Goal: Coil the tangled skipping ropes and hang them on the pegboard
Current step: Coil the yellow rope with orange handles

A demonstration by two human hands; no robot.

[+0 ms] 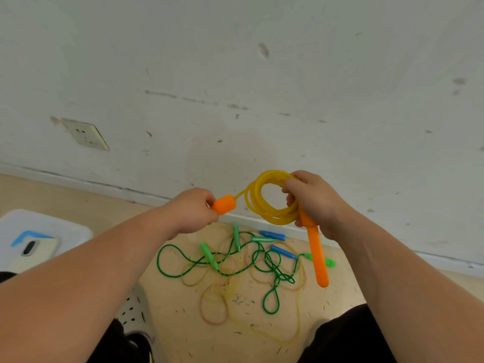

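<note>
A yellow skipping rope (264,209) is wound into a small coil held up in front of the wall. My right hand (315,200) grips the coil together with one orange handle (318,255), which hangs downward. My left hand (195,209) grips the other orange handle (225,204), a short stretch of rope running from it to the coil. On the floor below lies a tangle: a green rope (227,268) with green handles (208,254), blue handles (273,235), and pale yellow and pink ropes (262,326). No pegboard is in view.
A white scuffed wall (262,87) with a socket (85,133) stands straight ahead, its skirting meeting the tan floor (170,323). A white stool with a phone (34,248) on it is at the left. My knees in dark trousers frame the bottom edge.
</note>
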